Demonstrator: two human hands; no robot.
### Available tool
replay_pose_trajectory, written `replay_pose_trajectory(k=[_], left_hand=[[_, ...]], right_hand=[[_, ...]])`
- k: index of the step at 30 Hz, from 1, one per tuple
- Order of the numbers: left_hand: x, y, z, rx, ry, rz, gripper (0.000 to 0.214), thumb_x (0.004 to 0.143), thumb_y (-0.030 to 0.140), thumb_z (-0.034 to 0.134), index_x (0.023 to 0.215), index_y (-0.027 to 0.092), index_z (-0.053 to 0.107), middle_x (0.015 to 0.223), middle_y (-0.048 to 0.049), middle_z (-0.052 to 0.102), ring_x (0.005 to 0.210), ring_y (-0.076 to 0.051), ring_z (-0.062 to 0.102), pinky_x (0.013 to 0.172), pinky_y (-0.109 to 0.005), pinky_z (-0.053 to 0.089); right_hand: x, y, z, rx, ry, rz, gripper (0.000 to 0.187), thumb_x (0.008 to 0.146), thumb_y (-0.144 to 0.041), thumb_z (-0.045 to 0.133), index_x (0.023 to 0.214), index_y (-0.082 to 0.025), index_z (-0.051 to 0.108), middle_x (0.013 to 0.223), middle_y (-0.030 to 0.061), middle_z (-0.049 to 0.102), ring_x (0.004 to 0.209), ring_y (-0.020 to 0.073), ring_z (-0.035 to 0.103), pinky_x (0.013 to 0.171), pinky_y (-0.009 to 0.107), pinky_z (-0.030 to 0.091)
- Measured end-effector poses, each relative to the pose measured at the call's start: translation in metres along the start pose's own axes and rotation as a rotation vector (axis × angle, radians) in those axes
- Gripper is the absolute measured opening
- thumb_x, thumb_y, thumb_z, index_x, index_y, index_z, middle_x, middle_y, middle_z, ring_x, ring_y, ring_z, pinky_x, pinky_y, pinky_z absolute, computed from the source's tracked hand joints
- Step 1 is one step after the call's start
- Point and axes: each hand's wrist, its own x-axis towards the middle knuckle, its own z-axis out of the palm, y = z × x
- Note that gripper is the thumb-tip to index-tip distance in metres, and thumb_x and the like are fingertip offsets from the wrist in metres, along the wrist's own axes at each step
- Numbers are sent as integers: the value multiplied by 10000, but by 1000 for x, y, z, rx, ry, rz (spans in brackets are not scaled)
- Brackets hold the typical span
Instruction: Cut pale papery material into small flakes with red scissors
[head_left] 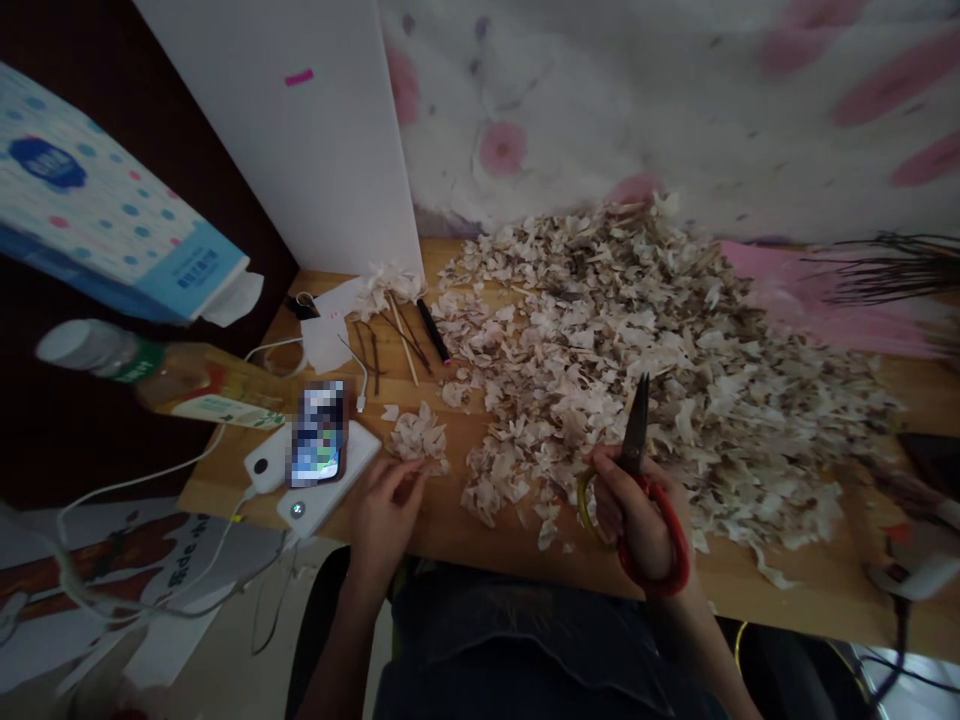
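My right hand (637,510) is closed round the red and yellow handles of a pair of scissors (636,425), whose dark blades point up and away over the table. My left hand (386,500) rests at the near table edge, its fingertips pinched on a small pale cluster of petal-like pieces (418,435). A broad heap of the same pale dried pieces (637,330) covers the middle of the wooden table (465,520), just beyond both hands.
A phone (319,432) lies on a white power bank (330,480) with cables, left of my left hand. Thin sticks and a black marker (433,330) lie behind. A bottle (172,380) and a blue dotted box (97,210) sit far left. Dark twigs (892,265) lie far right.
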Motion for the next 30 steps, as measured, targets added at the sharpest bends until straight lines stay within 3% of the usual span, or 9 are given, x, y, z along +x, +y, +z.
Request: replay_pose_trajectory(k=[6,13,16,19,24,27,30], left_hand=[[-12,-4,17,80,-135,183,332,868,106,540,1085,238,754,846,-44,637,814,-191,635,768,-319,530],[-16,-11,7,121,-67,260,309,874,81,508,1047,172,747,809,-54,620,760,-191,621,713,-327,542],[-26,1,7,80,-34,300,276,914,131,516,1113,175,702,887,-60,643,842,-179,642,789,-308,553],[-41,14,17,60,-49,360,323,923,184,544,1239,181,612,1150,-113,647,1090,-208,627,951,-342,532],[-65,22,47,103,-180,498,624,929,276,548,1494,144,318,1555,-254,310,1462,-349,305,1098,-516,418],[-71,22,61,151,-253,455,759,923,300,550,1555,153,155,1622,-275,127,1505,-397,156,1106,-582,378],[-69,27,72,234,-311,397,829,912,323,571,1559,115,98,1618,-313,78,1503,-427,86,1115,-626,336]], right_hand=[[-7,1,-3,0,9,-25,341,785,-470,790,827,-158,659,389,-97,407,288,49,340,283,142,274],[-16,9,-10,4,22,-51,301,818,-444,781,846,-169,664,428,-90,430,307,54,368,285,143,299],[-16,8,-11,15,20,-60,295,810,-435,788,837,-169,665,438,-92,420,314,49,356,286,137,292],[-17,6,-12,21,17,-72,293,813,-430,785,839,-160,675,435,-96,398,316,45,336,286,136,280],[-21,6,-20,29,2,-114,262,841,-403,766,837,-159,671,430,-95,398,311,47,341,293,145,281],[-24,7,-25,34,0,-128,248,850,-389,759,850,-155,677,417,-93,401,304,49,345,292,147,276],[-26,8,-28,41,7,-116,238,852,-380,757,847,-155,680,413,-90,406,307,50,351,298,146,278]])
